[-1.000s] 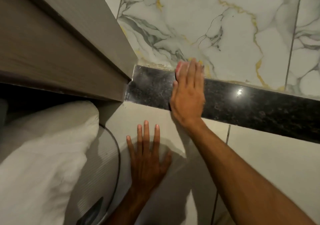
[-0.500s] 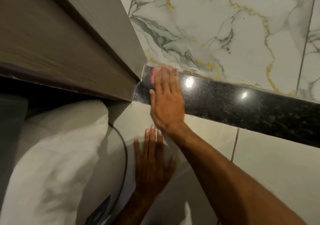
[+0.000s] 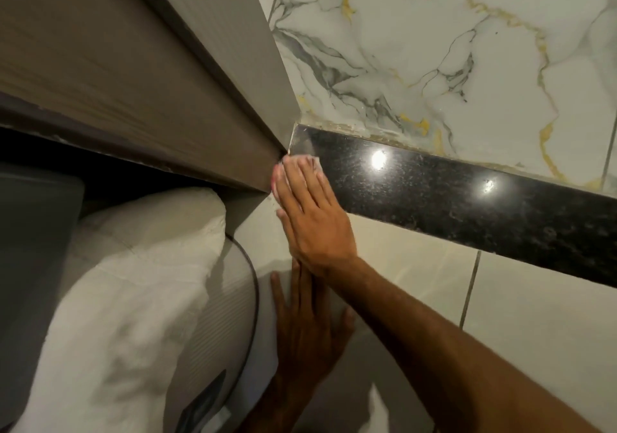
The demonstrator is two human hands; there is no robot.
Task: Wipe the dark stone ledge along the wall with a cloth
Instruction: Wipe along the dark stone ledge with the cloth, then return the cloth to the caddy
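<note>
The dark speckled stone ledge (image 3: 450, 192) runs from the wooden panel at centre out to the right edge, between marble wall tiles above and plain tiles below. My right hand (image 3: 310, 215) lies flat on the ledge's left end, pressing a small pale pink cloth (image 3: 297, 162) whose edge shows beyond the fingertips, at the ledge's lower left corner against the wooden panel. My left hand (image 3: 307, 325) rests flat with fingers spread on the plain tile wall below, partly hidden by my right wrist.
A brown wooden panel (image 3: 150, 82) slants across the upper left and meets the ledge's end. A white pillow (image 3: 127, 299) and a ribbed grey cushion with dark piping (image 3: 230, 299) sit at lower left. Marble tiles (image 3: 434, 48) rise above the ledge.
My right hand slid the cloth leftward along the ledge, from near its middle to the left end, and down to the lower corner. My left hand stayed on the tile.
</note>
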